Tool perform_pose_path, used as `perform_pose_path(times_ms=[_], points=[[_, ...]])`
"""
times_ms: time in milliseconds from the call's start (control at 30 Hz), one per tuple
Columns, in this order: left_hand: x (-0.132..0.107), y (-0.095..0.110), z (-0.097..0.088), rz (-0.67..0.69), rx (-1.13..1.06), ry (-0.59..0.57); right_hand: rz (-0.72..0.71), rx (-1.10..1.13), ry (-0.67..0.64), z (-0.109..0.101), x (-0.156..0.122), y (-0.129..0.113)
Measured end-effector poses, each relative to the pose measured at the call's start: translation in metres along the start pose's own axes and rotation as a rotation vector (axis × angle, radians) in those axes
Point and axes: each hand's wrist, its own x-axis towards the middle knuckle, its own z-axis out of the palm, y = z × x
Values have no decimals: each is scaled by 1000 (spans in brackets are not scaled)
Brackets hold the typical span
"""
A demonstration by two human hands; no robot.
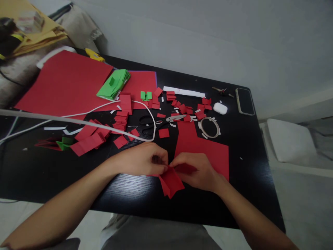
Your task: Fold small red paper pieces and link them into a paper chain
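Both hands meet over the near middle of the black table (249, 180). My left hand (143, 159) and my right hand (199, 172) each pinch a folded red paper piece (170, 182), fingers closed on its upper edge. The piece hangs toward me between them. Just behind my right hand lies a cut red sheet (208, 147). Black-handled scissors (158, 123) rest beyond my left hand, blades pointing right.
Small red paper squares (182, 108) and folded red pieces (90, 139) litter the table. A large red sheet (65, 83), green folded stack (114, 85), white cable (85, 113), tape roll (210, 127), white earbud case (220, 108) and phone (245, 101) lie farther back.
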Motion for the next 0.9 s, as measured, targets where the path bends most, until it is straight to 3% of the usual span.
perform_pose_path(times_ms=[233,433,800,900], points=[[0,-2,-2,67,67,-32,93,-15,-78,0,0,-2],[0,-1,-3,4,69,-30,161,27,-96,-1,0,-3],[2,-3,-3,52,65,-63,111,74,-151,0,1,0],[-3,-2,-5,72,104,6,106,76,-145,0,2,2]])
